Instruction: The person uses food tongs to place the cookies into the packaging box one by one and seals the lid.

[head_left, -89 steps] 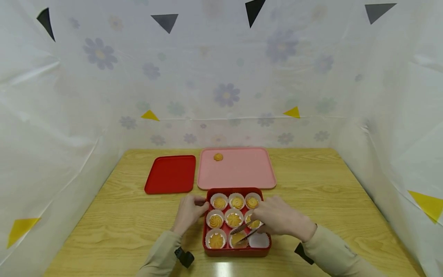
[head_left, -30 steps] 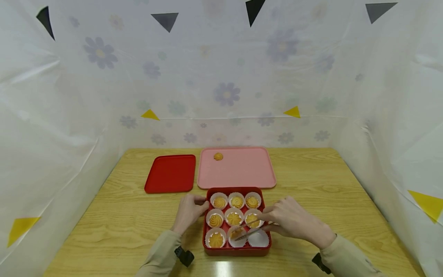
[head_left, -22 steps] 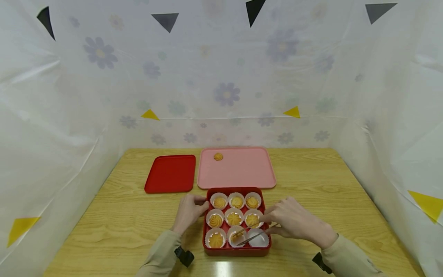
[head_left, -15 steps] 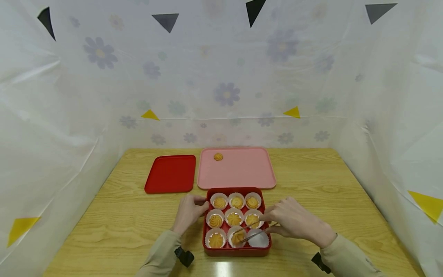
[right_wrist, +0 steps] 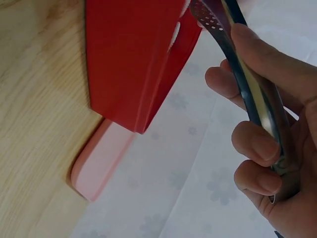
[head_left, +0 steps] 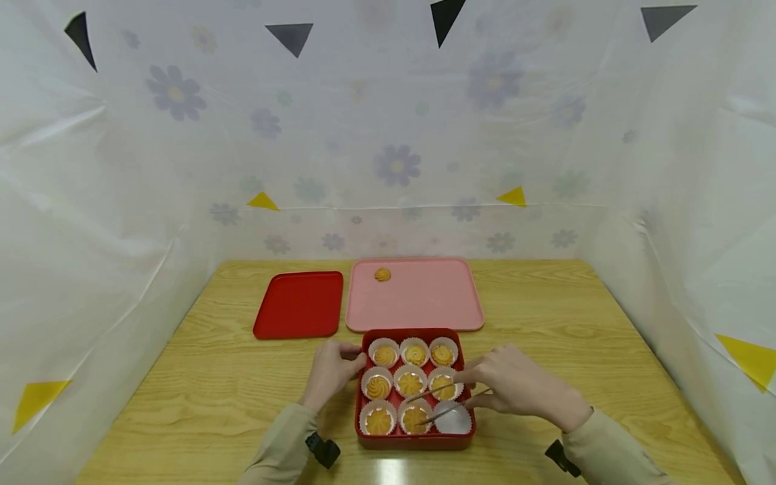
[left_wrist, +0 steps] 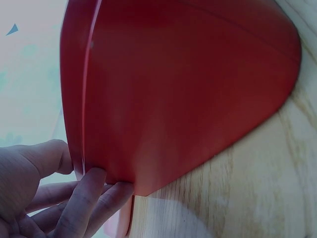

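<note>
A red box (head_left: 415, 442) holds rows of white paper cups with piped yellow cookies, one to a cup. At its near right corner, a paper cup (head_left: 453, 419) has no cookie. My left hand (head_left: 332, 372) grips the box's left wall near the rim; the left wrist view shows its fingers (left_wrist: 89, 191) against the wall. My right hand (head_left: 515, 384) holds metal tongs (right_wrist: 247, 84), fingers curled round the handles. The tongs' tips stand apart over the front middle cup, where a cookie (head_left: 413, 419) lies. The lower tip looks close to it; contact cannot be told.
Behind the box lies a pink tray (head_left: 418, 303) with a single cookie (head_left: 382, 275) near its far left corner. A red tray (head_left: 300, 306) lies to its left. White floral sheeting (head_left: 388, 121) encloses the wooden table (head_left: 533, 303) at the back and sides.
My right hand has drawn back to the right. The front middle cookie, tilted between the tongs' tips earlier, now lies flatter in its cup, and the tips have spread. My left hand stays put.
</note>
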Available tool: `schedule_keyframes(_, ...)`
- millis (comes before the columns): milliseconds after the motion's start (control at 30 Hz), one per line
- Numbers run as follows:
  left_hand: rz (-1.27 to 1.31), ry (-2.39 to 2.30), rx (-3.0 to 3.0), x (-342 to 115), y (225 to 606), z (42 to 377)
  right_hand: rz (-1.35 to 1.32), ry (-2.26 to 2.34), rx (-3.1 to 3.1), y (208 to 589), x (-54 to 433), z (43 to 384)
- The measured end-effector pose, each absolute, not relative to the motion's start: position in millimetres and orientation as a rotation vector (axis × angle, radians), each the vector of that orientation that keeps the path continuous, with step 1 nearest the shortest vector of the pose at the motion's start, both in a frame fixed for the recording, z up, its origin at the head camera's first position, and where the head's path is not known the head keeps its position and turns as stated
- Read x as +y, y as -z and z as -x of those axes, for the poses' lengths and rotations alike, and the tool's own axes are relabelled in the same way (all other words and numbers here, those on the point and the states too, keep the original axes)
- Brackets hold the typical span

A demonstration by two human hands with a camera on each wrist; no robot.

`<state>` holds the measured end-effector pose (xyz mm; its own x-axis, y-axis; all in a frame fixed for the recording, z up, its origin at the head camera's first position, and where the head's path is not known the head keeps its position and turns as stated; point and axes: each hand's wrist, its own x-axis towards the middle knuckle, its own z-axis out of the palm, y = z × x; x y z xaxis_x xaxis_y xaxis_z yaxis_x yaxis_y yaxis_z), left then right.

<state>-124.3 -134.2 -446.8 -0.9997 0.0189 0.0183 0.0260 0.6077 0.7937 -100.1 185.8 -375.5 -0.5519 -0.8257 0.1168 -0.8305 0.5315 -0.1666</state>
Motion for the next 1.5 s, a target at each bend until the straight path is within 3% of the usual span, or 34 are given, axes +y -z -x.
schedule_keyframes(200, 0.042, 1.385, -2.808, -134.4, 446.8, 124.1, -1.407, -0.437, -2.761, 373.1, 191.7, 110.5)
schedule_keyframes(633, 0.055, 1.367, -2.803, -134.7, 448.3, 125.0, -0.936, -0.673, -2.919, 388.5, 184.5, 156.1)
schedule_keyframes(1133, 0.072, 1.348, -2.807, -134.6, 448.5, 125.2, -0.651, -1.026, -3.119, 386.1, 149.2, 233.3)
schedule_keyframes(1500, 0.069, 1.372, -2.808, -134.9, 447.6, 125.4, -0.469, -0.814, -3.279, 390.6, 119.7, 280.4)
